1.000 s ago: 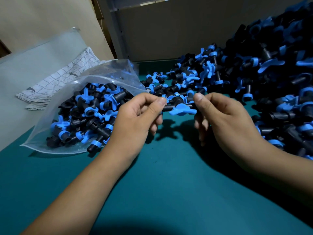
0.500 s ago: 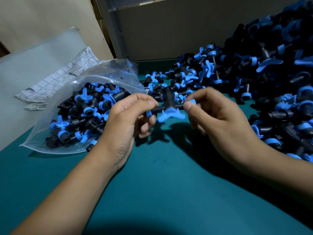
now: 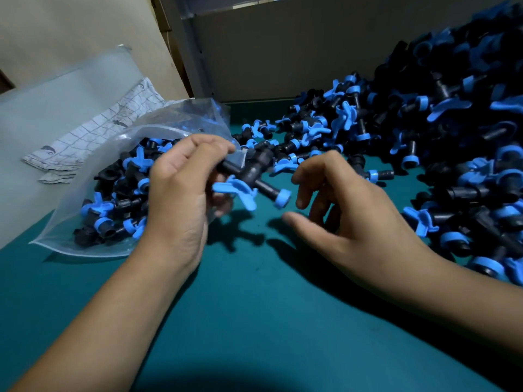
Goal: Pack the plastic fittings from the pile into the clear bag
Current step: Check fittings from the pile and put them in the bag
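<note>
My left hand [image 3: 181,188] grips a black T-shaped fitting [image 3: 252,176] with blue wing handle and blue end ring, held just above the table at the mouth of the clear bag [image 3: 158,123]. The bag lies on its side at the left, partly filled with several black and blue fittings. My right hand [image 3: 348,205] hovers just right of the held fitting, fingers loosely spread, holding nothing. A large pile of fittings [image 3: 441,131] rises at the right and spreads toward the middle.
The teal table surface [image 3: 254,321] runs toward me between my forearms. A folded checked cloth [image 3: 96,137] lies behind the bag on a pale sheet. A grey wall panel [image 3: 283,52] closes off the back.
My right hand has let go of the fitting and drawn back slightly. My left hand now holds it alone and has carried it left toward the bag's mouth.
</note>
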The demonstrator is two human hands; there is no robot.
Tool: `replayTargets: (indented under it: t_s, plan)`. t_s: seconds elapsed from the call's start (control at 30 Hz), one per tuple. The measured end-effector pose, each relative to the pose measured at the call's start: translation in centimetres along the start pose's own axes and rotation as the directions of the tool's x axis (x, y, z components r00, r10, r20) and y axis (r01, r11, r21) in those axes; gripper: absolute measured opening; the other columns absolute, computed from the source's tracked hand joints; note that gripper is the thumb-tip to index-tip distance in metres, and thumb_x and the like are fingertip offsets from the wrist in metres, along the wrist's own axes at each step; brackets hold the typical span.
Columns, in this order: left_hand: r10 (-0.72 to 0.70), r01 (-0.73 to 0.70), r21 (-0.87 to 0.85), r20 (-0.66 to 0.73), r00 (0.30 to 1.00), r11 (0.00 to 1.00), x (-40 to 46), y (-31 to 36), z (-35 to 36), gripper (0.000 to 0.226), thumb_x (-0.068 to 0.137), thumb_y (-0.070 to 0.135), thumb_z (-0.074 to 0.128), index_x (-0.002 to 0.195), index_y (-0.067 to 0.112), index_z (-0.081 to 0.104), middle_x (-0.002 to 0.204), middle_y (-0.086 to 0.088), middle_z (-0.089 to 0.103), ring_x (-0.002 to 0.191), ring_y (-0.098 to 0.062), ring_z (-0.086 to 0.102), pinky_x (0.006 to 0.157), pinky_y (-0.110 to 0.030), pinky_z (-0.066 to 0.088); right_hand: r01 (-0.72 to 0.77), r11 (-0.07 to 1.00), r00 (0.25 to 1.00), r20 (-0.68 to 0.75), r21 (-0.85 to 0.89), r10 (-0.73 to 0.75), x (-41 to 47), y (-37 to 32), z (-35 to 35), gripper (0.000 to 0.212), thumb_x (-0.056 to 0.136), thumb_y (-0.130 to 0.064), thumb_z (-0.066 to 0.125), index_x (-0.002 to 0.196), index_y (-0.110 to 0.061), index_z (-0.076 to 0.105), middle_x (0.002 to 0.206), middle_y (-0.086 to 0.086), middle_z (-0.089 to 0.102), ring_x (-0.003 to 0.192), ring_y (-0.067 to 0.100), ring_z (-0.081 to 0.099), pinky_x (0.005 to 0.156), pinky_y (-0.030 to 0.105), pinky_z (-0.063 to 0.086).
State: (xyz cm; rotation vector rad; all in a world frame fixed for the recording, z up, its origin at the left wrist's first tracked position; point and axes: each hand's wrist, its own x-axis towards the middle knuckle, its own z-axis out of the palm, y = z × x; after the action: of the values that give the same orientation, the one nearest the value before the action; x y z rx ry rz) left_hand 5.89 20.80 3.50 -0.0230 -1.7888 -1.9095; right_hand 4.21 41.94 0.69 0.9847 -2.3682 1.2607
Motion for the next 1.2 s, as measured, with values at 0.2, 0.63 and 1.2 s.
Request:
replayTargets:
  t_s: [0.2, 0.63, 1.2]
  plan:
    - [0.303, 0.069, 0.72, -0.374, 0.876, 0.69, 1.9, 0.6, -3.5, 0.028, 0.075, 0.04, 0.05, 0.076, 0.018, 0.067, 0.058, -0.001, 0.053, 0.054, -0.016, 0.039, 0.055, -0.036, 0.038, 0.018, 0.993, 0.991, 0.137, -0.121, -0.001, -0.2, 0.0, 0.4, 0.035, 0.094, -0.049, 0.064, 0.12, -0.039, 0.043, 0.107, -0.019, 0.053, 0.08, 0.011, 0.063, 0.072, 0.034, 0.053]
    - [0.39, -0.009, 0.542, -0.594, 0.703, 0.841, 3.6, -1.2, -5.9, 0.006, 0.088, 0.046, 0.058, 0.084, 0.041, 0.058, 0.09, 0.006, 0.07, 0.08, -0.022, 0.071, 0.074, -0.043, 0.058, -0.017, 0.991, 0.991, 0.129, -0.136, 0.035, -0.2, -0.5, 0.2, 0.025, 0.098, -0.045, 0.057, 0.118, -0.038, 0.045, 0.108, -0.018, 0.054, 0.082, 0.012, 0.063, 0.074, 0.027, 0.049]
    - [0.618, -0.128, 0.834, -0.285, 0.733, 0.537, 1.0, -0.1, -2.7, 0.021, 0.092, 0.024, 0.057, 0.094, 0.017, 0.076, 0.1, -0.005, 0.054, 0.104, -0.033, 0.059, 0.097, -0.041, 0.048, -0.464, 0.576, 0.868, -0.213, -0.673, 0.449, 1.1, 1.4, -0.9, 0.06, 0.096, -0.053, 0.046, 0.139, -0.011, 0.046, 0.139, 0.022, 0.053, 0.129, 0.042, 0.048, 0.11, 0.052, 0.035]
